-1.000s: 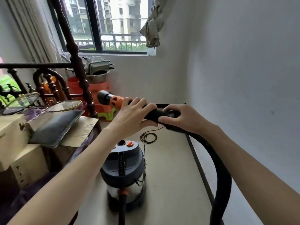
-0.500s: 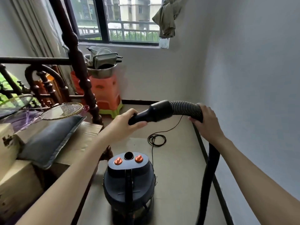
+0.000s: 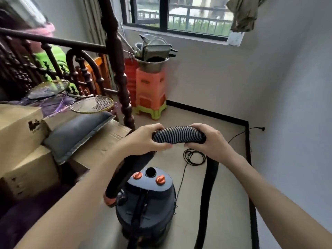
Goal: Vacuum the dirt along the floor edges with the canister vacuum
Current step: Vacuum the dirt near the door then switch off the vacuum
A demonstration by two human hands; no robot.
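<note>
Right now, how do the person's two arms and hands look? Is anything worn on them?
Both forearms are bare all the way to the picture's lower edge: no sleeves show. The left hand and the right hand wear no gloves, and no ring, watch or bracelet is visible on the fingers or wrists.

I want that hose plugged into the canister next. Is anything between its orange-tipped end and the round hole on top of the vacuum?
Nothing visible blocks it. The hose is gripped by the left hand and right hand; its orange-tipped end hangs beside the vacuum, left of the open hole between two orange knobs.
</note>
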